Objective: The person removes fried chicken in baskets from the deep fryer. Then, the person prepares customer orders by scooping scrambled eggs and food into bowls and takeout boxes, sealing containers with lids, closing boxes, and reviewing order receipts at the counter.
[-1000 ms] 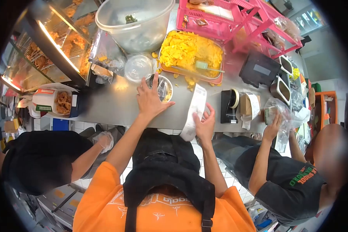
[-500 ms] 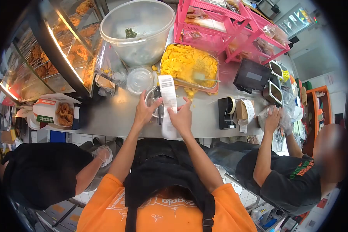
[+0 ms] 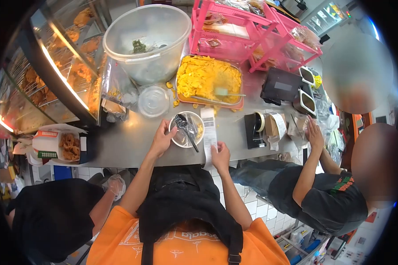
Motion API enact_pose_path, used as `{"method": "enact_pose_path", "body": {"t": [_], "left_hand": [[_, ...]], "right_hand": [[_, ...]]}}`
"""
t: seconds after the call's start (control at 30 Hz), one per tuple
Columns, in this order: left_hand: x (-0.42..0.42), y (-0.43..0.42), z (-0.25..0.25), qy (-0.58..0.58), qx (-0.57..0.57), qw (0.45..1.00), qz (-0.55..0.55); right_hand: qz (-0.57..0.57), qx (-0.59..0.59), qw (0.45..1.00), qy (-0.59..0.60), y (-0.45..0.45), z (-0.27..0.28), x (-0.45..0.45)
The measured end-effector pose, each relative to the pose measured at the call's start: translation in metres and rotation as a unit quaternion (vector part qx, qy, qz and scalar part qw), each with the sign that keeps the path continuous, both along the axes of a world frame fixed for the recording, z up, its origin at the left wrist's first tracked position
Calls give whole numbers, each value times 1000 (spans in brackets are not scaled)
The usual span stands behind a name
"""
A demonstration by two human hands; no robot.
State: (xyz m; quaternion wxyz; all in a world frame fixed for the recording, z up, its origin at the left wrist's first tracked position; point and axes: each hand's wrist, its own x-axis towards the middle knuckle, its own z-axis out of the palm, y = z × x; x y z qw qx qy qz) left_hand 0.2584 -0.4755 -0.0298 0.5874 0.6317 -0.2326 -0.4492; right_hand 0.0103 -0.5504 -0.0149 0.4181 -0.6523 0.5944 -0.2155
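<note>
A white round bowl [image 3: 174,140] stands on the steel counter, with clear plastic and some yellow food inside. A black plastic utensil [image 3: 191,138] leans across it; its exact kind is unclear. My left hand [image 3: 164,140] grips the bowl's left rim, thumb over the edge. My right hand [image 3: 220,157] pinches a long printed receipt [image 3: 209,128] just right of the bowl, the strip hanging past the counter edge. Behind the bowl is a tray of yellow shredded food [image 3: 203,77] with a utensil in it. A clear round lid [image 3: 153,100] lies behind my left hand.
A large translucent tub [image 3: 146,66] stands at the back, beside pink racks [image 3: 234,48]. Left are a heated display [image 3: 53,66] and a box of fried food [image 3: 68,148]. A tape dispenser [image 3: 254,130] sits right. Co-workers [image 3: 53,207] [image 3: 323,190] flank me.
The receipt has moved right, off the front of the bowl, held by my right hand. My left hand has come away from the receipt onto the bowl's rim.
</note>
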Motion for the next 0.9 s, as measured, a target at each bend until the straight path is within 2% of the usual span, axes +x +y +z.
{"method": "enact_pose_path", "body": {"t": [0.07, 0.13, 0.2, 0.27, 0.3, 0.33, 0.4, 0.43, 0.47, 0.57, 0.6, 0.63, 0.67, 0.7, 0.73, 0.77, 0.8, 0.83, 0.9], "left_hand": [[-6, 5, 11, -49, 22, 997, -52], [-7, 10, 24, -38, 13, 997, -64], [-15, -1, 47, -23, -3, 996, -84], [-23, -5, 70, 160, 20, 986, -51], [-20, -9, 39, 97, -38, 991, -81], [-23, -13, 40, 97, -35, 990, -93], [-34, -29, 48, -42, -87, 985, -145], [-41, -35, 57, -34, -86, 982, -164], [-49, -39, 61, -34, -89, 979, -179], [-68, -48, 58, -22, -120, 971, -208], [-73, -50, 50, -19, -126, 967, -220], [-78, -51, 46, -6, -118, 974, -192], [-83, -51, 40, 7, -110, 980, -163], [-79, -48, 27, 137, -48, 971, -190], [-83, -48, 36, 139, -54, 968, -201], [-86, -50, 56, 211, -33, 956, -200], [-92, -52, 69, 283, -9, 939, -198], [-96, -59, 71, 286, -17, 935, -209], [-95, -68, 70, 364, -80, 902, -216]], "right_hand": [[-34, 0, 999, -35, 7, -7, -2], [-129, 14, 983, -130, 9, -5, -12], [-168, 23, 975, -146, 7, 37, -23], [-158, 60, 964, -204, 1, 81, -26], [-141, 41, 957, -251, -5, 101, -22], [-122, 22, 947, -297, -11, 119, -17], [-132, 22, 944, -300, -15, 150, -5], [-131, 23, 944, -302, -12, 166, 0], [-127, 5, 967, -221, -6, 182, 5], [-81, -27, 995, -60, 10, 161, -6], [-94, -33, 993, -56, 14, 155, -10], [-85, -201, 974, 60, 19, 152, -13], [-70, -358, 914, 177, 23, 154, -14], [-104, -338, 915, 195, 26, 160, -14], [-114, -343, 911, 200, 25, 153, -18], [-99, -189, 977, 32, 21, 140, -26], [-77, -27, 987, -139, 18, 133, -33], [-86, -16, 989, -122, 16, 148, -33], [-118, -7, 976, -185, 9, 139, -39]]}}
